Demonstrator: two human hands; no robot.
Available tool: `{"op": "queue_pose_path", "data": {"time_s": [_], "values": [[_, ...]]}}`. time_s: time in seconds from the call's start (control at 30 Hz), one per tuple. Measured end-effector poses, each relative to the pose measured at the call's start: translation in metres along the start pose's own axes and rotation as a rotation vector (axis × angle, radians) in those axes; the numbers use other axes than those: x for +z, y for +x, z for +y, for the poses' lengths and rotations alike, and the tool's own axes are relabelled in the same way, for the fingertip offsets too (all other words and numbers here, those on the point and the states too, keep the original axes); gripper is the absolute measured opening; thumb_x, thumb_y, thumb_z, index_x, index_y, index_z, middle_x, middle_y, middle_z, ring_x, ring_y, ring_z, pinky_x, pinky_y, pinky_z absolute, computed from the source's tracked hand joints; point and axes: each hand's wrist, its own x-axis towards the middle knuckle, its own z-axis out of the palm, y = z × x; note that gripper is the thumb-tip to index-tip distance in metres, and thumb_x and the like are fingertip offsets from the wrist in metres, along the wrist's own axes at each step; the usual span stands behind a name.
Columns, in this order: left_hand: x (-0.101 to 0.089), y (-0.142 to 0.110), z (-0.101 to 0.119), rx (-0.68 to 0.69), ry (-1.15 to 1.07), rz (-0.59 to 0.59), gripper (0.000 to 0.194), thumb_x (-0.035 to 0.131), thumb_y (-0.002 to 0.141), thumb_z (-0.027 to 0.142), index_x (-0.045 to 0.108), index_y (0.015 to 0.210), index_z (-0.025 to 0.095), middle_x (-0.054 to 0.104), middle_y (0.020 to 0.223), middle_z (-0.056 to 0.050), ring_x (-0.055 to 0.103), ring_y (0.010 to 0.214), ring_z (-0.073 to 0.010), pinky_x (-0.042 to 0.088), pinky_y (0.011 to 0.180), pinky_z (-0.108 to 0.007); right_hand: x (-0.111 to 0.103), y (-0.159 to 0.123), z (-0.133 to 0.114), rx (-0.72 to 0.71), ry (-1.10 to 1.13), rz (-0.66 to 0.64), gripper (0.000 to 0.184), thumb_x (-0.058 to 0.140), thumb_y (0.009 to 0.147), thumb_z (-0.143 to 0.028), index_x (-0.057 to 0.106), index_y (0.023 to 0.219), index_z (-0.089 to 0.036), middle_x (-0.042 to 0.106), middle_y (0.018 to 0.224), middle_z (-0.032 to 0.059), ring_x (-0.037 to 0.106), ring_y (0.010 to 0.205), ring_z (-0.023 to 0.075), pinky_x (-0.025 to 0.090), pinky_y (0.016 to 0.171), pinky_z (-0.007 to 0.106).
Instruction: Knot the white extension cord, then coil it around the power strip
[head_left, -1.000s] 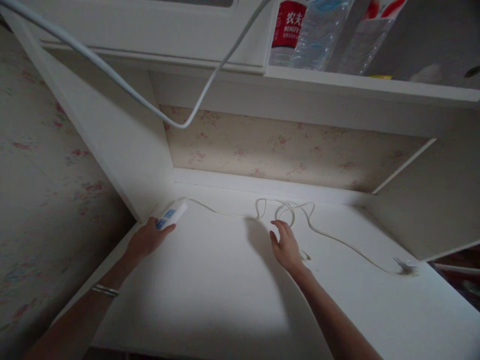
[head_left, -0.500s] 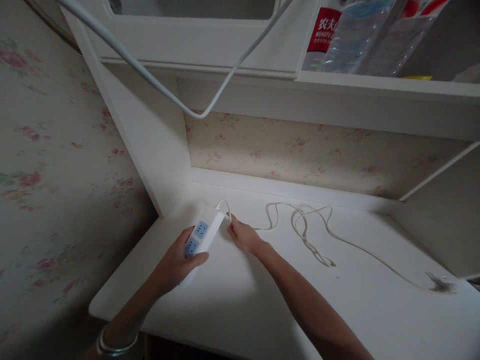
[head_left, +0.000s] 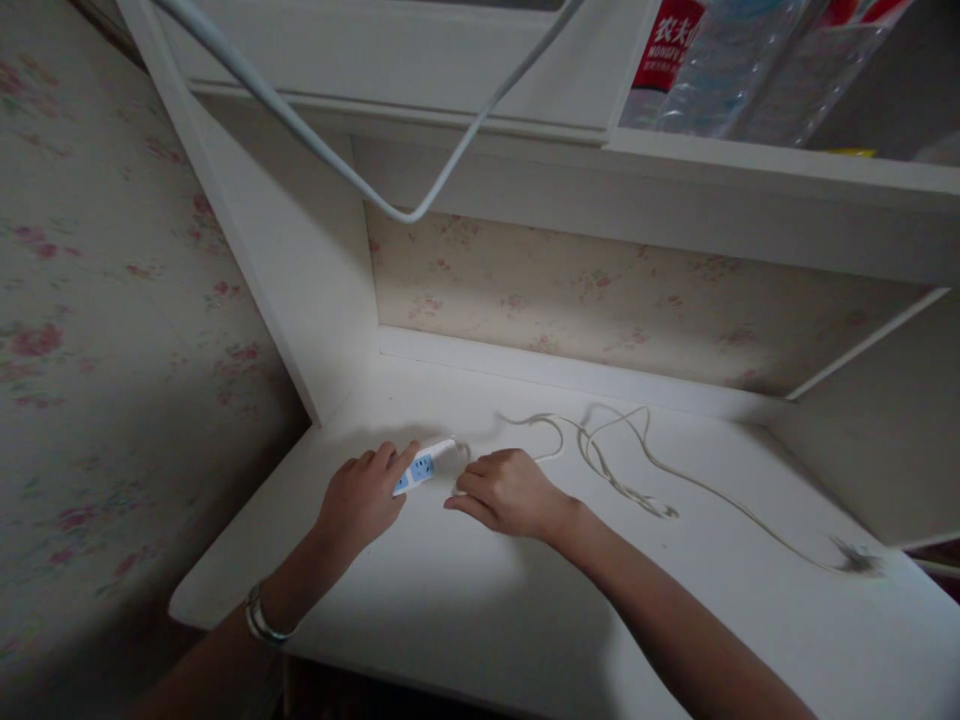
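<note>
Head view: left hand [head_left: 364, 502] grips one power strip [head_left: 423, 468], right hand [head_left: 516, 492] one cord [head_left: 636, 495].

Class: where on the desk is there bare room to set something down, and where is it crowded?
Bare desk shows between the left forearm and right forearm, toward the front; also between right forearm, cord and plug, bar a tiny speck. The middle is crowded: left hand on the strip, right hand holding cord, more cord looped to its right.

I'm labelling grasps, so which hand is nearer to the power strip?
Left: the left hand holds the power strip, while the right hand is just beyond its far end, pinching the cord.
</note>
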Motion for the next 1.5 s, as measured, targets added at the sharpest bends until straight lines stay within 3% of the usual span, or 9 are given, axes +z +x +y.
{"op": "queue_pose_path", "data": {"time_s": [0.17,0.37,0.63,0.8,0.93,1.03,1.2,1.33,1.5], "values": [[-0.003,-0.002,-0.001,0.006,0.043,-0.002,0.064,0.052,0.078,0.019,0.039,0.140,0.028,0.059,0.106,-0.008,0.058,0.089,-0.0246,0.045,0.076,-0.036,-0.016,-0.009,0.014,0.024,0.011,0.093,0.044,0.036,0.097,-0.048,0.063,0.082,-0.017,0.065,0.072,0.0040,0.057,0.066,0.0134,0.031,0.061,0.025],[0.000,-0.007,-0.004,-0.064,0.033,-0.037,0.063,0.051,0.079,0.020,0.038,0.140,0.029,0.059,0.109,-0.008,0.059,0.089,-0.0237,0.045,0.075,-0.034,-0.030,-0.023,0.036,0.438,-0.006,0.225,0.039,0.041,0.096,-0.047,0.064,0.083,-0.019,0.067,0.077,0.0036,0.058,0.067,0.0143,0.029,0.059,0.025],[0.002,-0.003,0.000,-0.182,-0.103,-0.072,0.057,0.054,0.077,0.023,0.043,0.133,0.027,0.058,0.114,-0.009,0.061,0.093,-0.0234,0.047,0.075,-0.033,-0.037,-0.031,0.009,0.119,0.065,-0.032,0.032,0.042,0.097,-0.034,0.062,0.079,-0.017,0.064,0.075,0.0036,0.056,0.065,0.0132,0.034,0.062,0.027],[0.003,0.000,0.018,-0.133,-0.208,-0.086,0.050,0.055,0.081,0.037,0.045,0.129,0.026,0.062,0.109,-0.008,0.064,0.089,-0.0247,0.047,0.071,-0.032,-0.010,-0.018,-0.013,-0.007,-0.042,-0.160,0.030,0.043,0.097,-0.033,0.061,0.082,-0.015,0.065,0.080,0.0064,0.060,0.070,0.0160,0.039,0.065,0.029],[0.000,0.000,0.022,-0.142,-0.334,-0.129,0.051,0.055,0.082,0.043,0.042,0.128,0.027,0.064,0.109,-0.007,0.066,0.089,-0.0243,0.046,0.070,-0.030,0.014,-0.018,-0.018,-0.002,-0.046,-0.240,0.025,0.042,0.097,-0.029,0.061,0.089,-0.014,0.066,0.083,0.0066,0.063,0.070,0.0166,0.039,0.062,0.028],[-0.002,-0.001,0.021,-0.148,-0.295,-0.096,0.049,0.056,0.082,0.039,0.043,0.127,0.028,0.063,0.109,-0.006,0.065,0.091,-0.0230,0.046,0.071,-0.029,0.014,-0.023,-0.021,0.029,-0.012,-0.229,0.027,0.037,0.099,-0.031,0.058,0.093,-0.015,0.066,0.082,0.0060,0.062,0.067,0.0159,0.039,0.059,0.027],[-0.002,0.000,0.025,-0.037,-0.112,-0.024,0.052,0.056,0.078,0.021,0.046,0.129,0.024,0.060,0.106,-0.009,0.060,0.092,-0.0242,0.045,0.078,-0.034,-0.018,-0.025,-0.024,-0.056,0.099,-0.121,0.030,0.033,0.100,-0.032,0.059,0.097,-0.018,0.066,0.082,0.0047,0.061,0.071,0.0146,0.040,0.064,0.026],[-0.005,0.001,0.038,0.141,-0.092,-0.048,0.053,0.057,0.078,0.020,0.047,0.129,0.026,0.060,0.104,-0.008,0.058,0.092,-0.0249,0.044,0.081,-0.038,-0.037,-0.019,-0.018,-0.086,0.239,-0.031,0.031,0.036,0.099,-0.037,0.061,0.099,-0.019,0.066,0.087,0.0048,0.060,0.076,0.0136,0.040,0.068,0.025],[-0.018,-0.007,0.056,0.396,-0.160,-0.115,0.029,0.060,0.075,0.025,0.059,0.104,0.021,0.062,0.102,-0.008,0.057,0.094,-0.0260,0.043,0.085,-0.041,-0.027,-0.010,0.008,-0.028,0.513,0.058,0.029,0.047,0.095,-0.041,0.065,0.093,-0.019,0.066,0.086,0.0027,0.059,0.076,0.0112,0.040,0.067,0.021]]}}
